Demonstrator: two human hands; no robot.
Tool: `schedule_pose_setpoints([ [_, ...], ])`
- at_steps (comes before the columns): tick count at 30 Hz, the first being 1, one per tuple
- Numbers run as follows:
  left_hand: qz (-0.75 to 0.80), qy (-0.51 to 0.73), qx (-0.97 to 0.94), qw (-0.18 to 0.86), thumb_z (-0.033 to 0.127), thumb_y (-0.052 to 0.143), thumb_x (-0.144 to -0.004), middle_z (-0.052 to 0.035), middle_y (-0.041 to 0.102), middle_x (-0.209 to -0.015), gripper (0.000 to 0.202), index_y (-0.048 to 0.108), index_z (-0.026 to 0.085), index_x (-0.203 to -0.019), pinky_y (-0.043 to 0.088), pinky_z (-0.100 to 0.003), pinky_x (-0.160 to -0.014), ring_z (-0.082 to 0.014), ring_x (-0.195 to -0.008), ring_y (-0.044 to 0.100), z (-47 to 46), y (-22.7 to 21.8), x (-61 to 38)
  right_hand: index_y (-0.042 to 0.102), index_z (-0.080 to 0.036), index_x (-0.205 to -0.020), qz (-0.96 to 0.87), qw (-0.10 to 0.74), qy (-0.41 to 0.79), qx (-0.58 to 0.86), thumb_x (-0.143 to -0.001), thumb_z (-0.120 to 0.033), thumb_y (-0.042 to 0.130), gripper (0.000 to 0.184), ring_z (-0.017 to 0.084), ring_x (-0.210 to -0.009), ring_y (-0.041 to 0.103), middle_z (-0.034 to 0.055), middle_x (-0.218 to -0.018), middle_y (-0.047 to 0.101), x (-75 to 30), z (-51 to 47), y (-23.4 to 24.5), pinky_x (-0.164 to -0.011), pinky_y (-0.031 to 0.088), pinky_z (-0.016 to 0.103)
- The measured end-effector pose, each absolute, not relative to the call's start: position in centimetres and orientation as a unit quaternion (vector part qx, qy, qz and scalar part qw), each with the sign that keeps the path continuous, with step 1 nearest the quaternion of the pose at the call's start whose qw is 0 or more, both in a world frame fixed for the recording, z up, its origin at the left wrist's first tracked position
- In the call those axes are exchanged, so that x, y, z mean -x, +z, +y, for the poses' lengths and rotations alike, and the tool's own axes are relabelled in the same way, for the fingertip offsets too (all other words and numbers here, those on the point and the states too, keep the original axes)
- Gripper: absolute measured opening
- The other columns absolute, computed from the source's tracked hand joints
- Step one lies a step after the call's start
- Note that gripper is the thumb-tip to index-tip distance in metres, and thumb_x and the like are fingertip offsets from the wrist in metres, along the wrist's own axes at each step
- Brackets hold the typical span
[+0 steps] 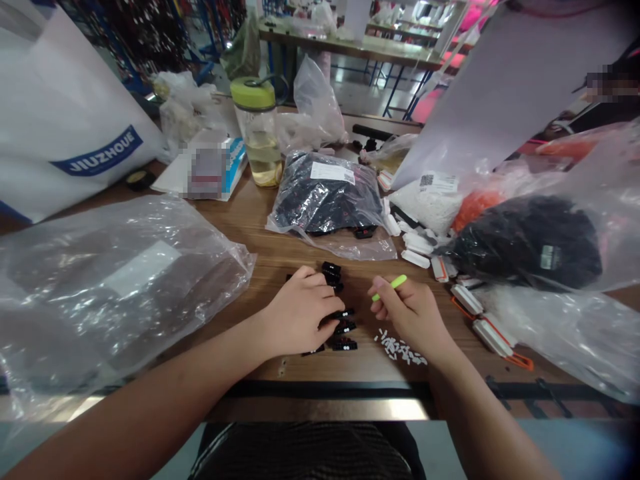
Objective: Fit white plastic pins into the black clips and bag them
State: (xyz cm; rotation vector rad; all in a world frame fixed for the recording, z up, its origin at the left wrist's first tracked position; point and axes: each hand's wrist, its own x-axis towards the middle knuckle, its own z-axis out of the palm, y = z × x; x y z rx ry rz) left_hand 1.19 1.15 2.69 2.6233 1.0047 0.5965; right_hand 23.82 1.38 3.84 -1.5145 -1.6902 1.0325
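Small black plastic parts (344, 344) with white dots lie in a short column on the wooden table. My left hand (303, 313) rests over them, fingers curled and thumb bent in around one black part (345, 313); its palm hides some of the others. More black parts (331, 270) sit just beyond its fingertips. In my right hand (407, 310) a slim neon yellow-green stick (397, 283) is pinched between thumb and fingers, its lower end pointing left toward the table. A scatter of tiny white pieces (400, 350) lies below that hand.
Ahead is a clear bag (327, 193) of black parts, with a green-lidded bottle (257, 133) behind it. At left spreads a large plastic bag (125, 280). White-and-orange pieces (493, 337) and filled bags (530, 243) crowd the right. The table edge (330, 390) runs close to me.
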Motion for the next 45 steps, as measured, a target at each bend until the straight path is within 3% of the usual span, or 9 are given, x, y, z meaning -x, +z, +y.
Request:
schedule_pose_setpoints([
  [10,0.388,0.199,-0.888,0.144,0.027,0.060,-0.090,-0.0004,0.071,-0.083,0.013,0.072,0.021,-0.092,0.035,-0.040,-0.086,-0.0212,-0.089,0.059,1.2,2.6,-1.6,0.069,-0.016,-0.078,-0.610,0.417,0.384,0.554,-0.095,-0.046,0.056,0.037,0.011,-0.049,0.063,0.0013,-0.059,0.067,-23.6,1.0,3.5,-0.049,0.050,0.020],
  [45,0.401,0.203,-0.881,0.148,0.024,0.059,-0.089,-0.0020,0.071,-0.082,0.012,0.071,0.021,-0.087,0.036,-0.041,-0.087,-0.0221,-0.087,0.059,1.0,2.7,-1.8,0.069,-0.019,-0.081,-0.709,0.345,0.299,0.538,-0.098,-0.044,0.049,0.036,0.015,-0.055,0.069,0.0029,-0.066,0.071,-22.6,0.1,3.4,-0.055,0.055,0.024],
])
